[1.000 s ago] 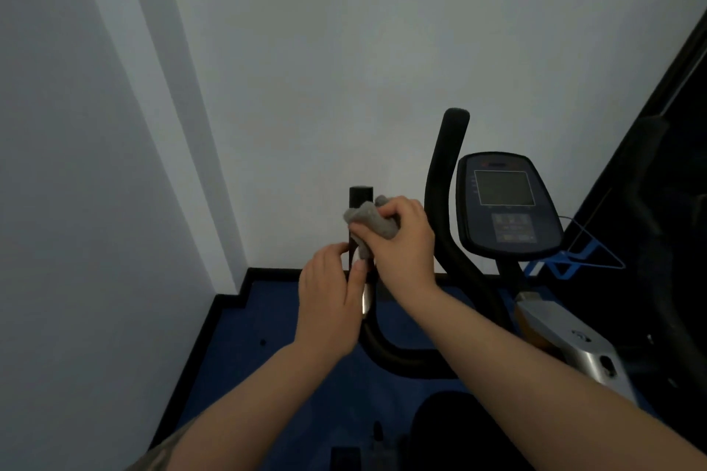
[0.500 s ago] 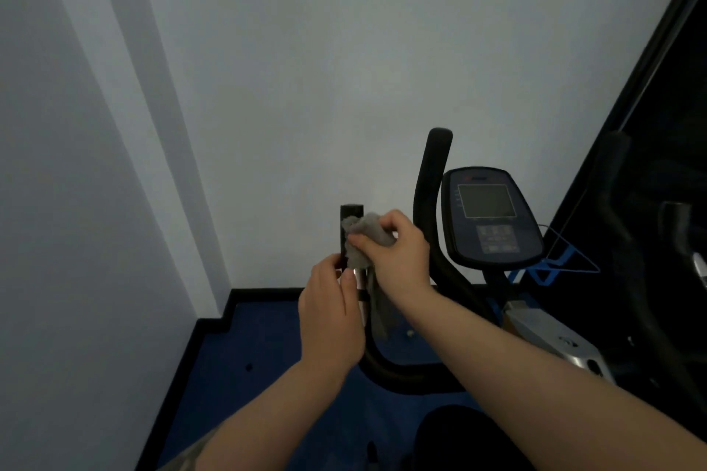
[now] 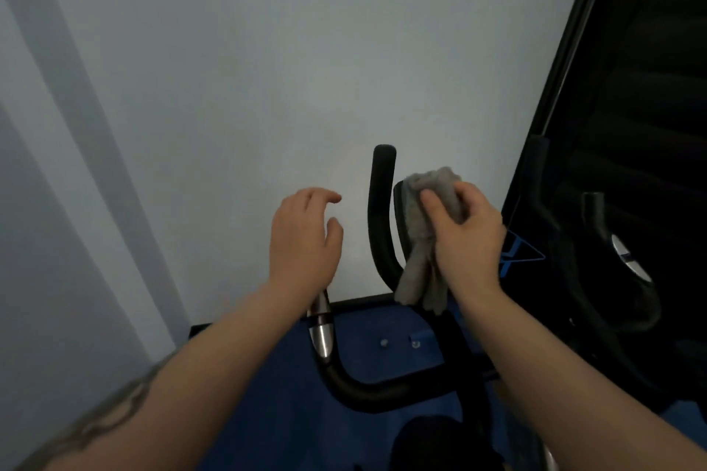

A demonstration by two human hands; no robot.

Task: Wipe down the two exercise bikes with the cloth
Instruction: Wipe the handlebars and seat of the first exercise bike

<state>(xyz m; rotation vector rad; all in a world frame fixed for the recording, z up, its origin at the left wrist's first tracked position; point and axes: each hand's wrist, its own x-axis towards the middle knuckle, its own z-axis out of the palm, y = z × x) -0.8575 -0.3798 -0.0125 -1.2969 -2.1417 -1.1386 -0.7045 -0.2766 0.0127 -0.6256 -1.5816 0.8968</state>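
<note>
We face a pale wall [image 3: 267,69] in a corner, with blue flooring [image 3: 290,394] below it. The nearer exercise bike [image 3: 382,390] stands in front of us, its black handlebar looping up to a right-hand upright [image 3: 382,203]. A second bike [image 3: 612,279] sits in the dark area at the right, well apart from our hands and apparently not yet reached.

Our right hand [image 3: 466,241] holds the grey cloth [image 3: 424,233] bunched under curled fingers and thumb, pressing it against the bike's console [image 3: 399,203], which is almost wholly hidden behind it. The cloth's loose tail hangs down just beside the right-hand upright. Our left hand [image 3: 302,241] hovers with fingers relaxed and slightly curled, holding nothing, above the chrome end of the left handlebar [image 3: 321,333].

We judge the console wipe to be the step in hand. The risks from here:
- Pressing hard on the console could push buttons or tilt it on its mount.
- The dangling tail could snag on the upright and drag the cloth out of our grip.
- With so much cloth bunched, only a small patch touches the surface, so parts of the screen may be missed.
- The left hand steadies nothing, so the bike may rock.
</note>
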